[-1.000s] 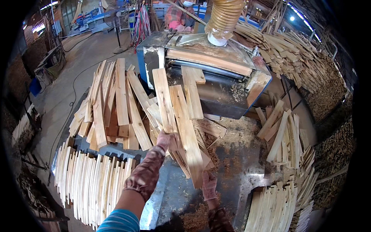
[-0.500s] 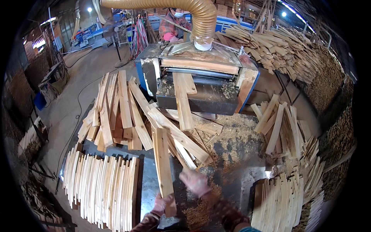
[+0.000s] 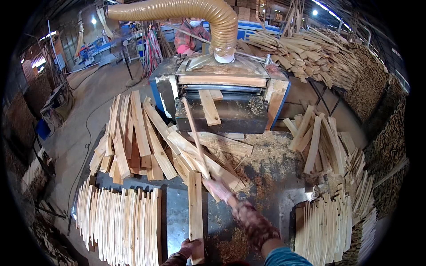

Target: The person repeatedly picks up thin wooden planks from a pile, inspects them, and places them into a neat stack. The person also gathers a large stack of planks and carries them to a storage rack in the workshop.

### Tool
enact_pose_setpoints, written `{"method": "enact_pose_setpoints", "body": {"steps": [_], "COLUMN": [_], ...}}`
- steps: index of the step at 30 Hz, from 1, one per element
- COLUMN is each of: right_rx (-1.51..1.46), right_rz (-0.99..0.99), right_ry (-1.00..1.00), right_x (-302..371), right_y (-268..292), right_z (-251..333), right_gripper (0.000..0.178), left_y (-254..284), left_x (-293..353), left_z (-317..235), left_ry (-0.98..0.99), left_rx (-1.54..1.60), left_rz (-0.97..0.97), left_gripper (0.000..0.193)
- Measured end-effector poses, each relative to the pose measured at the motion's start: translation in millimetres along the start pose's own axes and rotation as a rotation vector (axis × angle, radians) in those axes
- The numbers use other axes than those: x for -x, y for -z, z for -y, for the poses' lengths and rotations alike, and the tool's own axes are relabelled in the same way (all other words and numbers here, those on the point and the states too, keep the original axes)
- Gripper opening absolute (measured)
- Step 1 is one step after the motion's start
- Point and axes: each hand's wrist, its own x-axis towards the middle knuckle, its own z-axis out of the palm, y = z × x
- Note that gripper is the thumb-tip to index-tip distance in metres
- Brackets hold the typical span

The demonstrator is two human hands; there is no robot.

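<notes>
Wooden board (image 3: 195, 217) is in my L hand (image 3: 190, 248), fingers clamped on its near end; it runs lengthwise away from me above the metal table (image 3: 177, 213), R of the L-side stack (image 3: 120, 221). R hand (image 3: 218, 189) is at the near end of a second board (image 3: 195, 135), seen almost edge-on; fingers look clamped on it, tho blur hides the exact grip. Its far end points up twd the hooded machine (image 3: 222, 80), nr the short boards (image 3: 210, 108) at the opening; can't tell if anything touches there. IMO the L grip wants to be firm & level, b/c w/ only one end held the far end could dip or twist. For R, I'd lift clear of the loose pile (image 3: 142, 133) b4 any sideways swing, else it may snag on crossed boards. I'd also watch fingertips on rough edges: splinter risk, prob.
</notes>
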Motion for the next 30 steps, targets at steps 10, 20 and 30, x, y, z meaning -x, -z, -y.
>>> {"method": "enact_pose_setpoints", "body": {"steps": [10,20,30], "right_rx": [0.176,0.453,0.642], "right_rz": [0.614,-0.379,-0.275], "right_ry": [0.215,0.466,-0.008], "right_x": [254.7,45.9,-103.2], "right_y": [-49.0,53.1,56.7], "right_z": [-138.5,-4.5,105.8], "right_gripper": [0.022,0.058,0.107], "left_y": [-77.9,-54.0,-87.8], "left_x": [94.8,82.7,72.2], "left_z": [-96.8,-63.5,-76.6], "left_ry": [0.058,-0.401,-0.127], "left_rx": [0.047,-0.325,-0.797], "left_rz": [0.147,-0.413,-0.637], "left_gripper": [0.067,0.046,0.062]}}
